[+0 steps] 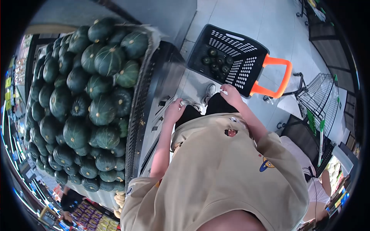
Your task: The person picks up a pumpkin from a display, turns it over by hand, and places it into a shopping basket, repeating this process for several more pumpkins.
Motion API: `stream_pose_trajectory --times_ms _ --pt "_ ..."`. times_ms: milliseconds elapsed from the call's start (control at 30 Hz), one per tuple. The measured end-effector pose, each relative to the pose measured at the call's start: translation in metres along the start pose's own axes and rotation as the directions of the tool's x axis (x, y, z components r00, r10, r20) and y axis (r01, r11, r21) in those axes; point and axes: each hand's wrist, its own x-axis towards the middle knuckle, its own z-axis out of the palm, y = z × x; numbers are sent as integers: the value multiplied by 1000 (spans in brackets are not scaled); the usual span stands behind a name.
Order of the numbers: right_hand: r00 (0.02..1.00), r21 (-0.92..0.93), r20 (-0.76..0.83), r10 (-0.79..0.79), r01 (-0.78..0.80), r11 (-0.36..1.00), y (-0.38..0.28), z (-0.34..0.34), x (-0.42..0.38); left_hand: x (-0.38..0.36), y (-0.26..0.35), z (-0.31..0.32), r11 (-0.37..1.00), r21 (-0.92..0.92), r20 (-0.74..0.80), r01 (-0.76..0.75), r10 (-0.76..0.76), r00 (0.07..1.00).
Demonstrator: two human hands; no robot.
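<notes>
My left hand (174, 111) hangs beside my left thigh, near the edge of the pumpkin display. Its fingers are loosely bent and apart, with nothing seen in them. My right hand (231, 95) is over my right thigh, close to the near side of a black shopping basket (247, 74). Its fingers are loosely spread and hold nothing. The basket stands on the floor with its orange handle (287, 79) out to the right. Several small, round, dark green items (215, 59) lie in its bottom; their kind is hard to make out.
Green pumpkins (104, 109) are heaped on a stand at my left, bordered by a black slatted edge (140, 96). A wire shopping cart (322, 100) stands at the right. Another person in light clothing (318, 192) is behind me at the right. Grey floor tiles (235, 15) stretch ahead.
</notes>
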Motion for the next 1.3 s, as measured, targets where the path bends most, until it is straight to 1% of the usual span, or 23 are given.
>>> stream_pose_trajectory --times_ms 33,67,133,167,200,267,400,467,533,600,667,700,767,800,833,900,967,1033,1067,1133,1167,1267,1300 --pt "997 15 20 70 -70 997 15 -3 1 11 4 7 999 -37 30 -7 8 1000" --pt "996 24 19 85 -86 996 29 -6 1 21 9 15 1000 -28 45 -7 9 999" --pt "986 -147 -14 167 -168 975 54 -12 -1 40 27 26 999 31 81 -34 32 996" --pt "983 -206 -26 184 -185 961 65 -13 -3 49 34 32 999 23 107 -45 43 993" --pt "980 -197 -19 196 -196 961 77 -11 -5 59 42 37 999 29 121 -39 35 992" --pt "959 -248 -94 267 -282 927 100 -4 -6 82 54 49 994 39 149 -105 98 984" --pt "934 -257 -93 345 -357 898 133 12 -7 129 67 70 992 24 197 -120 113 974" --pt "908 -385 -91 408 -410 827 143 20 -11 150 69 80 982 56 214 -180 164 963" --pt "903 -426 -79 423 -414 804 156 27 -17 170 72 89 989 55 246 -137 120 962" --pt "894 -460 -68 444 -423 781 165 35 -20 190 70 98 994 42 218 -106 94 971" --pt "931 -400 -190 313 -365 841 174 44 -21 213 63 108 997 43 247 -66 53 968" --pt "930 -405 -242 278 -357 841 175 45 -20 223 60 111 994 38 197 -105 96 976" --pt "930 -366 -230 287 -356 860 177 44 -19 249 51 123 988 5 108 -153 152 983" --pt "934 -335 -226 278 -342 878 179 45 -19 260 56 120 994 32 159 -104 97 982" --pt "927 -326 -226 298 -360 874 181 48 -19 272 54 123 994 44 158 -99 91 983" --pt "922 -331 -279 268 -354 875 185 52 -17 299 48 134 991 62 150 -121 110 982" --pt "917 -333 -283 282 -370 868 184 54 -17 329 41 145 988 137 247 -72 36 968" --pt "892 -306 -394 221 -355 884 183 54 -12 354 35 157 975 223 330 -24 -52 943" --pt "889 -311 -401 222 -360 879 182 54 -10 366 31 165 975 221 340 -25 -52 939" --pt "882 -336 -421 210 -367 867 184 55 -9 396 16 187 946 315 337 -81 -31 941" --pt "883 -349 -425 199 -362 865 184 56 -9 409 8 200 947 312 341 -82 -31 940" --pt "878 -402 -458 137 -343 849 190 61 -10 448 -23 241 867 471 242 -162 49 969" --pt "873 -411 -466 143 -357 839 192 64 -11 465 -33 253 862 492 286 -124 -25 958"
